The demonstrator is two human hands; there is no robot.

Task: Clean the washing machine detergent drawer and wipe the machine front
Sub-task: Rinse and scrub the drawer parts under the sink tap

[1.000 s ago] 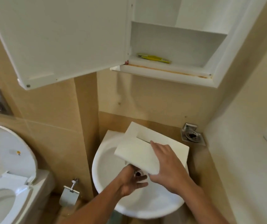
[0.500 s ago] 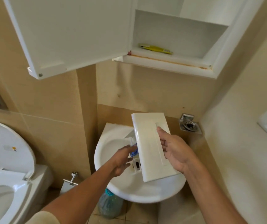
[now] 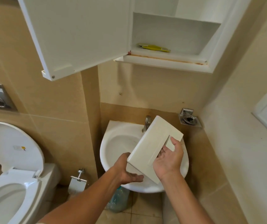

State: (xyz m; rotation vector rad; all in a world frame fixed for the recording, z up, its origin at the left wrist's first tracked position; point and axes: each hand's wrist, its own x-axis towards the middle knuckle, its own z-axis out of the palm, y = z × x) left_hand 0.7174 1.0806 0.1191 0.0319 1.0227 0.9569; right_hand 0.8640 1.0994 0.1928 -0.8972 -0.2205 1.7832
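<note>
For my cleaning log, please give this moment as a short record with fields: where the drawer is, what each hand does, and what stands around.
drawer: tilted, held above the sink
right hand: grips the drawer's right side, thumb on its face
left hand: under the drawer's lower end, visible fingers straight
tap: partly hidden behind the drawer
cabinet: door open, yellow item on the shelf
bottle: on the floor below the sink
toilet: lid up

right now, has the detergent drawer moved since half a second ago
Yes: the detergent drawer has tilted rightward over the sink, uncovering the tap.
</note>
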